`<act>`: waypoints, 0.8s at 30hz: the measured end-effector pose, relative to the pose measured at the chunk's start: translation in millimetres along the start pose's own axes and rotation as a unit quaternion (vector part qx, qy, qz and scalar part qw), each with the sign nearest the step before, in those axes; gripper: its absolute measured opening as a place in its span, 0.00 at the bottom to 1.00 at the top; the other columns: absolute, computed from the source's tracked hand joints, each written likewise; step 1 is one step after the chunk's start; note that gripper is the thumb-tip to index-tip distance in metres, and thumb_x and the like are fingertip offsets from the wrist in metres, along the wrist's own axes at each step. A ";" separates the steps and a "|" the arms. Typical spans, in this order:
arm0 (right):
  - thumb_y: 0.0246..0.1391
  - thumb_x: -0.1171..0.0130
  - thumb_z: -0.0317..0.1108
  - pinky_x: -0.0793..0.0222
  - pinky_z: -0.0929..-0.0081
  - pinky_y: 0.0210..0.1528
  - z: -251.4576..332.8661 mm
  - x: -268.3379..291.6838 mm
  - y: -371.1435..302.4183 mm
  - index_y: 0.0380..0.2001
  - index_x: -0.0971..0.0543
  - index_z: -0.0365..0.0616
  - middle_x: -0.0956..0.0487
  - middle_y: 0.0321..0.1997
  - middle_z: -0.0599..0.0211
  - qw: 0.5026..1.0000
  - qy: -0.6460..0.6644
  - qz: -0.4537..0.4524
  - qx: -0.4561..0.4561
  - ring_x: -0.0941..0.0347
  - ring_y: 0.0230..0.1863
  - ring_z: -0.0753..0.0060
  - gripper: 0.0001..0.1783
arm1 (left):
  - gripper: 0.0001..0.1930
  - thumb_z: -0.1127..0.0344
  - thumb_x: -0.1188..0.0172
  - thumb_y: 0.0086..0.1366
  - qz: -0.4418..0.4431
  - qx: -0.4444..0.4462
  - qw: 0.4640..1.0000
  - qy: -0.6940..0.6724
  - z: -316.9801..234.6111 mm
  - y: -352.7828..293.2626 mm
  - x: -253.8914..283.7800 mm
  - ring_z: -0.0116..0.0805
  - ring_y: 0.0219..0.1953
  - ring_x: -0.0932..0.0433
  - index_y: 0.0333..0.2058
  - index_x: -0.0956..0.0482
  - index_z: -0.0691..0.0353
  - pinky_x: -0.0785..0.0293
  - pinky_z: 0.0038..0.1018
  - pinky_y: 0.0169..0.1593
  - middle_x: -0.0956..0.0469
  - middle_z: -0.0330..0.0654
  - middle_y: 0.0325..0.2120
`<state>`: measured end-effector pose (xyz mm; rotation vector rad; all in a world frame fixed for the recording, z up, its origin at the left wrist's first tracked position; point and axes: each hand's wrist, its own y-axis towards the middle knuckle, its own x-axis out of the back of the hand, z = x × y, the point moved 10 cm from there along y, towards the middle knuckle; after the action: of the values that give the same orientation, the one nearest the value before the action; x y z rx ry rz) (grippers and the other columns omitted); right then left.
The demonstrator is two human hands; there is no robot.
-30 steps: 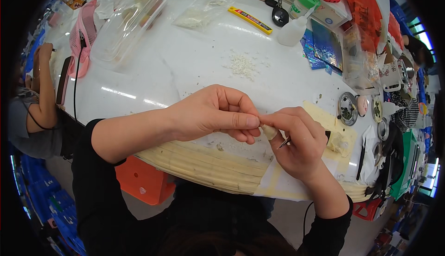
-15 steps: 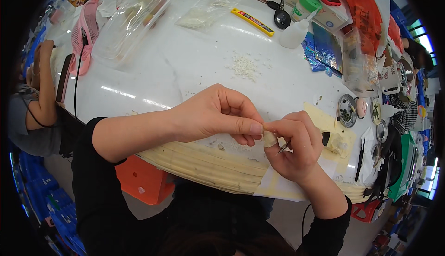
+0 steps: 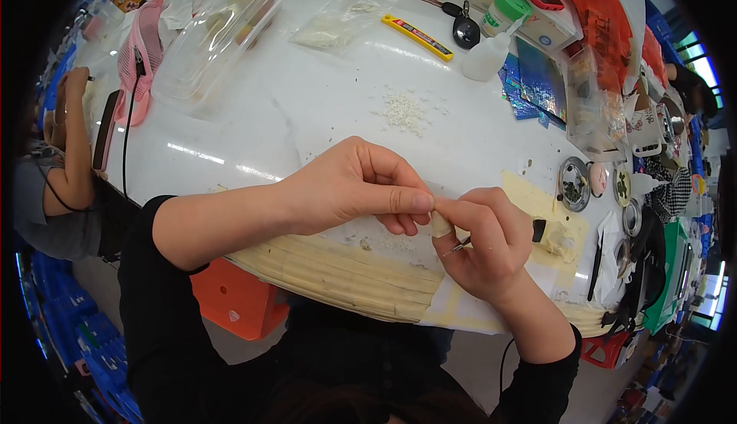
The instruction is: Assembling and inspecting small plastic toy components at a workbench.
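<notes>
My left hand [image 3: 355, 190] pinches thumb against forefinger, and whatever sits between those tips is too small to make out. Its fingertips meet the forefinger of my right hand [image 3: 491, 241] above the table's near edge. The right hand is curled closed around a thin pointed metal tool [image 3: 454, 248], whose tip sticks out below the forefinger; most of it is hidden by the fingers. A pale cover [image 3: 441, 225] wraps the right thumb's tip. Beyond both hands, a loose scatter of small white grains [image 3: 404, 111] lies on the white tabletop [image 3: 307, 94].
A yellow box cutter [image 3: 418, 38], a white squeeze bottle [image 3: 485, 59] and a clear plastic container [image 3: 219, 44] stand toward the back. Round metal tins [image 3: 574, 183] and a yellow sheet [image 3: 522, 186] are at right. Another person's arm [image 3: 75, 128] shows far left.
Both hands have shifted very slightly left, fingertips still together. The right forefinger and the metal tool have turned a little; less of the pale thumb cover shows.
</notes>
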<state>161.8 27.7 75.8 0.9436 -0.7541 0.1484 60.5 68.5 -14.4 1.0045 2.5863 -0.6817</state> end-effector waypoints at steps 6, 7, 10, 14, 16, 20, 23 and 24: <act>0.27 0.34 0.22 0.38 0.78 0.16 -3.8 -0.1 0.7 0.34 0.19 0.45 0.27 0.24 0.71 1.000 0.000 -0.003 -0.013 0.32 0.17 0.76 0.21 | 0.06 0.70 0.38 0.64 -0.005 -0.085 0.995 0.046 -11.1 -0.1 3.3 0.27 0.31 0.19 0.35 0.19 0.69 0.20 0.23 0.36 0.18 0.43 0.29; 0.27 0.34 0.22 0.38 0.78 0.16 -4.4 -0.1 0.7 0.34 0.19 0.45 0.27 0.24 0.71 1.000 -0.006 -0.002 -0.014 0.32 0.17 0.76 0.21 | 0.06 0.70 0.38 0.65 -0.012 -0.100 0.993 0.056 -13.8 -1.4 2.2 0.27 0.31 0.19 0.34 0.19 0.69 0.20 0.23 0.36 0.18 0.43 0.29; 0.28 0.35 0.21 0.38 0.78 0.17 -6.4 0.4 0.8 0.33 0.19 0.45 0.27 0.24 0.71 1.000 -0.014 -0.001 -0.018 0.32 0.17 0.75 0.21 | 0.06 0.71 0.38 0.65 -0.021 -0.121 0.990 0.076 -18.4 -3.1 0.1 0.26 0.31 0.20 0.33 0.20 0.68 0.20 0.23 0.36 0.18 0.43 0.29; 0.29 0.35 0.21 0.38 0.78 0.16 -7.1 -0.6 2.7 0.33 0.19 0.44 0.26 0.25 0.70 1.000 0.006 0.003 -0.025 0.32 0.17 0.74 0.20 | 0.06 0.70 0.39 0.65 -0.010 -0.143 0.983 0.117 -20.7 -5.5 -0.1 0.25 0.31 0.20 0.34 0.20 0.68 0.21 0.22 0.37 0.19 0.42 0.29; 0.29 0.35 0.20 0.38 0.78 0.17 -7.2 -0.9 4.0 0.33 0.19 0.44 0.26 0.25 0.70 0.999 0.023 0.006 -0.034 0.31 0.17 0.74 0.20 | 0.06 0.70 0.39 0.65 -0.004 -0.135 0.987 0.090 -18.4 -4.6 0.2 0.25 0.31 0.20 0.34 0.21 0.68 0.21 0.22 0.37 0.19 0.42 0.28; 0.30 0.36 0.18 0.35 0.78 0.18 -7.3 0.7 4.1 0.33 0.19 0.43 0.25 0.25 0.69 0.998 0.046 -0.003 -0.032 0.29 0.19 0.74 0.20 | 0.07 0.69 0.39 0.66 0.026 -0.127 0.990 0.062 -15.2 -2.9 -3.8 0.25 0.31 0.20 0.34 0.21 0.68 0.21 0.22 0.37 0.19 0.42 0.28; 0.31 0.37 0.16 0.33 0.79 0.18 -7.5 1.2 4.7 0.35 0.19 0.42 0.24 0.25 0.69 0.999 0.044 0.001 -0.027 0.27 0.20 0.75 0.20 | 0.07 0.69 0.39 0.66 0.022 -0.113 0.991 0.063 -13.6 -1.4 -0.9 0.26 0.31 0.20 0.35 0.20 0.68 0.21 0.22 0.37 0.19 0.42 0.29; 0.31 0.38 0.15 0.33 0.79 0.19 -7.3 1.4 5.4 0.35 0.18 0.41 0.24 0.25 0.68 0.999 0.042 0.004 -0.027 0.27 0.20 0.75 0.21 | 0.07 0.69 0.39 0.66 0.015 -0.111 0.992 0.062 -13.9 -1.3 0.0 0.26 0.31 0.20 0.35 0.20 0.68 0.21 0.22 0.38 0.19 0.43 0.29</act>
<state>164.3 36.3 77.8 0.8781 -0.6818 0.1735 58.3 74.9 -2.2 1.0398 2.6739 -0.3234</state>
